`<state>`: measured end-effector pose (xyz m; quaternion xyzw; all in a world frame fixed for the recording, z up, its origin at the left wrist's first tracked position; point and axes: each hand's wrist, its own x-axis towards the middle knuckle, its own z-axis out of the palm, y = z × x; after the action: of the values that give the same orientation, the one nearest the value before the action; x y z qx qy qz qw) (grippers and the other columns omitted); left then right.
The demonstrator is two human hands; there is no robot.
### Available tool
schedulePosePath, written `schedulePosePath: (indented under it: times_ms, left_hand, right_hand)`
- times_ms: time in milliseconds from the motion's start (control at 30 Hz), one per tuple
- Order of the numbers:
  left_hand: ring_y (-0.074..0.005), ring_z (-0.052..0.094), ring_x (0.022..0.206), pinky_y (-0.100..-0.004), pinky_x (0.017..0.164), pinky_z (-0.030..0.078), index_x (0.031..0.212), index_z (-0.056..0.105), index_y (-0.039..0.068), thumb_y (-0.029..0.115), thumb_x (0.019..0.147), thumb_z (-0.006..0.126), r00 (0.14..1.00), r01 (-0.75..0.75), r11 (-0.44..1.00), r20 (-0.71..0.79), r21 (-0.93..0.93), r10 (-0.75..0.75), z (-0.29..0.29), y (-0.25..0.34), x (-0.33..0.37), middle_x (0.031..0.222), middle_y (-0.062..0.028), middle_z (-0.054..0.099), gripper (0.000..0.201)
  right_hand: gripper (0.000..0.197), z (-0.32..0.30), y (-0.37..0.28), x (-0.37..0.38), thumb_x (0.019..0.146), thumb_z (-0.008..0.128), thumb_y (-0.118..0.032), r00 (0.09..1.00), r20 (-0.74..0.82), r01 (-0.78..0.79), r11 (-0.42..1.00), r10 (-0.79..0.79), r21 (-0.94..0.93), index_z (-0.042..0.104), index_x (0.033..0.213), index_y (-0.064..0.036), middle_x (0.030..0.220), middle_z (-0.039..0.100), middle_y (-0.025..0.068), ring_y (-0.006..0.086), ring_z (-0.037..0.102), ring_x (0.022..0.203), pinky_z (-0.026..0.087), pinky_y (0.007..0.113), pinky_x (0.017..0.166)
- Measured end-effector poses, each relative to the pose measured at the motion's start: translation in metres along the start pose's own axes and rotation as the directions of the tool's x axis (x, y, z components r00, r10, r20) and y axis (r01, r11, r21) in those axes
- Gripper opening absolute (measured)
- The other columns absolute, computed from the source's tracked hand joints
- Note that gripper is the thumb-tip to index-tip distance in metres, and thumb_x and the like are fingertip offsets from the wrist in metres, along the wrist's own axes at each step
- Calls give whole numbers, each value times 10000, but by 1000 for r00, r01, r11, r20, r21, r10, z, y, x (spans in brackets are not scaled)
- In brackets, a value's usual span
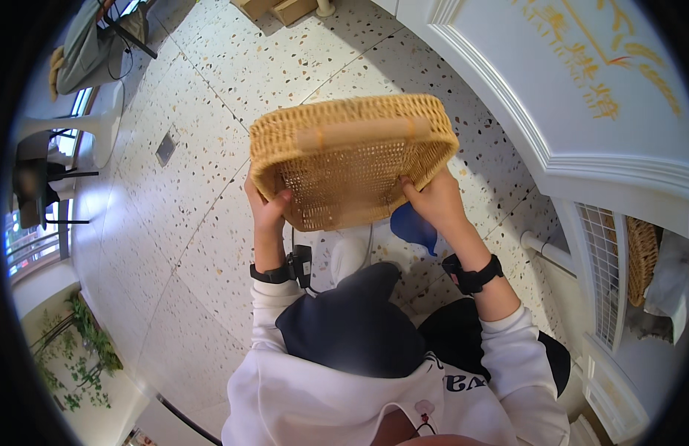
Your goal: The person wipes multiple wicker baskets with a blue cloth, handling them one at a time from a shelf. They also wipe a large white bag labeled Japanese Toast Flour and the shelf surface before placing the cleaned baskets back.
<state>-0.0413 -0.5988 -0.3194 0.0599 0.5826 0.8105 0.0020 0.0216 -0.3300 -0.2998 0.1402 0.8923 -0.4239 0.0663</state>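
Note:
A tan wicker basket (326, 197) is held up in front of me over the floor, tilted so that its woven inside shows. A smooth pale brown handle (363, 134) runs along its far side. My left hand (269, 208) is closed on the left side, with the thumb hooked over the rim. At the right side my right hand (437, 202) grips the rim in the same way, thumb inside. Most of the fingers of both hands are hidden behind the basket. Nothing can be seen lying in it.
A white cabinet (552, 89) with yellow lettering curves along the right. Beside it, a shelf holds another wicker basket (642, 256) and a whitish plastic bag (669, 286). Something blue (413, 225) shows below my basket. Cardboard boxes (285, 9) stand far ahead; green plants (81, 349) are at left.

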Motion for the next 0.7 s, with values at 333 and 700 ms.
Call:
schedulePosePath:
  times_ms: [333,700]
  left_hand:
    - [-193,533,747,-299,650,430,1065,549,-8,123,773,729,974,-65,439,-38,896,223,31,58,5,797,-83,544,368]
    - [-219,508,1159,-375,961,422,1295,417,-7,333,890,546,957,257,959,-103,-122,-270,107,86,-5,1229,-115,529,544]
  right_hand:
    - [428,16,32,5,824,637,-154,913,-405,115,985,-55,126,457,1197,-47,1092,536,154,358,616,934,493,403,832]
    - [565,45,52,-12,788,665,-27,863,-502,122,986,-48,116,441,1300,-114,1234,387,145,349,548,1025,492,375,858]
